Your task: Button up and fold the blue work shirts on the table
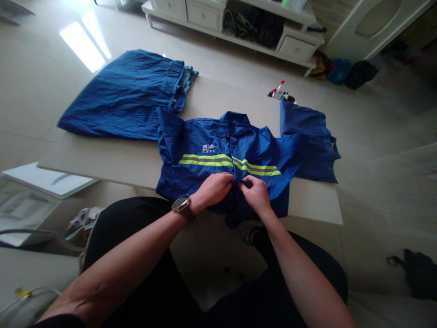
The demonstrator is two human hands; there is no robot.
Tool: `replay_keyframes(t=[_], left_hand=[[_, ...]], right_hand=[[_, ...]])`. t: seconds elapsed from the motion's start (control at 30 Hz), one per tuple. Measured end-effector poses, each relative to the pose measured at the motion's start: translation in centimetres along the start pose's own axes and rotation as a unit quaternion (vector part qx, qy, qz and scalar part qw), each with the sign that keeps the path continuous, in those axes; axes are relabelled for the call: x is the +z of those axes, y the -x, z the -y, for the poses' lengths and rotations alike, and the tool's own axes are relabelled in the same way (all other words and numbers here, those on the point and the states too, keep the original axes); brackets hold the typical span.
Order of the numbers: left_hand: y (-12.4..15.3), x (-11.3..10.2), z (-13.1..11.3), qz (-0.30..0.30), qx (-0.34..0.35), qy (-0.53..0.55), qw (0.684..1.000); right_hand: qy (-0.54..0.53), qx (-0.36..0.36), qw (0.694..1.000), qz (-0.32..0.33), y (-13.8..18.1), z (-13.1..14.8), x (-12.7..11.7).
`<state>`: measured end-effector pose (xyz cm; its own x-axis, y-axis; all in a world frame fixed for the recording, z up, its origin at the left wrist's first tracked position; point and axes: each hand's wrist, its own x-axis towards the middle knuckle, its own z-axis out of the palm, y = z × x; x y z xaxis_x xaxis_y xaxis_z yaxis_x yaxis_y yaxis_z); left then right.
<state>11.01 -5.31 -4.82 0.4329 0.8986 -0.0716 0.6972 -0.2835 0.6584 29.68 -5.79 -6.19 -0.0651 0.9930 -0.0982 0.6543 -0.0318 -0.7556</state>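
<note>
A blue work jacket (201,130) with a yellow-and-grey reflective stripe and a white chest logo lies spread on the table, collar away from me. Its lower part hangs over the near edge. My left hand (215,189), below a wristwatch, pinches the front edge of the jacket just under the stripe. Close beside it, my right hand (254,193) grips the opposite front edge, fingers closed. The two hands almost meet at the middle of the front. Whatever fastening lies between the fingertips is too small to make out.
Blue folded clothing (126,95) lies at the table's left end, more blue clothing (307,141) at the right. Small bottles with red caps (279,90) stand at the far edge of the pale table (112,157). A white cabinet (205,18) stands beyond; a white box (51,180) is at left.
</note>
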Motion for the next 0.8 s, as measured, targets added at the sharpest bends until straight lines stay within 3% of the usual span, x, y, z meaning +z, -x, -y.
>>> replay_keyframes(t=[0.17,0.47,0.67,0.8], left_hand=[[0.0,-0.2,0.1,0.029,0.017,-0.027,0.999],[0.0,-0.1,0.6,0.072,0.051,-0.088,0.992],[0.3,-0.2,-0.4,0.145,0.063,-0.084,0.984],[0.3,-0.9,0.2,0.166,0.046,-0.080,0.982]], right_hand=[[0.018,-0.007,1.000,0.000,0.1,-0.2,0.0],[-0.014,-0.010,0.998,0.060,0.6,-0.6,0.2],[0.036,-0.044,0.998,-0.002,0.2,-0.3,0.4],[0.030,-0.032,0.999,-0.001,-0.3,-0.4,-0.1]])
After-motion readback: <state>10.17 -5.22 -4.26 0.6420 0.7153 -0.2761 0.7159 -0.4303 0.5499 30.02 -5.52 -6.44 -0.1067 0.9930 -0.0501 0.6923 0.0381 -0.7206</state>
